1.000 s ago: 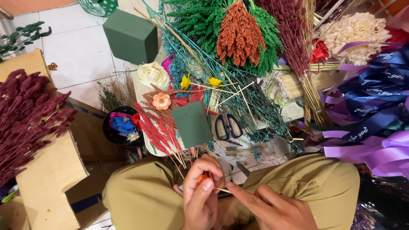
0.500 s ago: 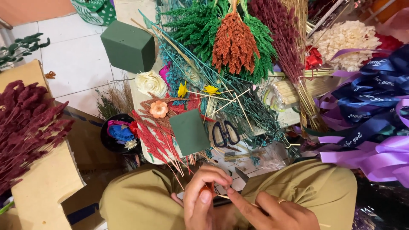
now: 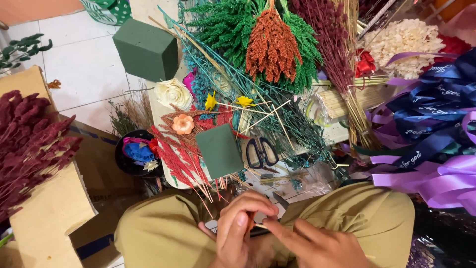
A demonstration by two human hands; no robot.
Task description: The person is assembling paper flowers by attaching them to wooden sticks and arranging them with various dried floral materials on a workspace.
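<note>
You're sitting with both hands low in your lap, over the khaki trousers (image 3: 163, 233). Your left hand (image 3: 240, 228) is curling its fingers and pinching a thin pale stick (image 3: 260, 226), with a bit of reddish stem showing between the fingertips. Your right hand (image 3: 317, 245) is reaching in from the right, its forefinger pointing at that same stick and touching it near the end, fingers partly folded (can't tell how firmly it's gripping). So the stick is sitting right between the two hands, just in front of your knees.

Just beyond your hands, the small worktop (image 3: 163, 119) is carrying a flat green foam slab (image 3: 218, 151) with black scissors (image 3: 262, 153) lying just beside it on the right. Red dried sprigs (image 3: 173, 156) are fanning out left of the slab, with a small orange flower (image 3: 183, 124) on top and a cream rose (image 3: 173, 93) further back. A bigger foam block (image 3: 146, 49) is sitting at the back left.

Behind all that, green sprays (image 3: 223, 25) are bunching around an orange plume (image 3: 271, 47), and a maroon bunch (image 3: 327, 44) is leaning next to them. Purple ribbons (image 3: 436, 178) and navy ribbons (image 3: 431, 114) are piling up on your right, and a big maroon bundle (image 3: 29, 144) is lying on cardboard (image 3: 49, 218) on your left.
</note>
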